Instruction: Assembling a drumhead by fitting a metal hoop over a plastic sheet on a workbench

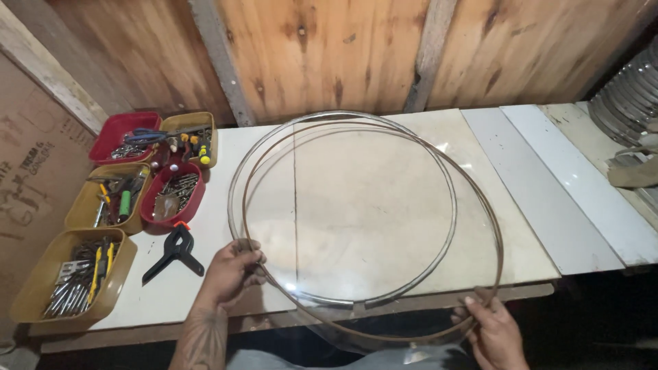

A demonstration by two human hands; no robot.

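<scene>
A large clear round sheet [384,212] edged by a thin brownish hoop [492,212] lies tilted over the pale workbench [548,185], its near edge hanging past the front. A second, silvery metal ring [449,188] lies beneath or against it, shifted to the left. My left hand [229,274] grips the hoop's left rim, fingers curled over it. My right hand [495,332] holds the near right rim at the bench's front edge.
Yellow trays [41,288] and red trays [116,130] of screws, bits and small tools stand at the left. A black spring clamp [175,252] with orange tips lies beside my left hand. Wooden planks form the back wall. Stacked metal rings [627,96] are at the far right.
</scene>
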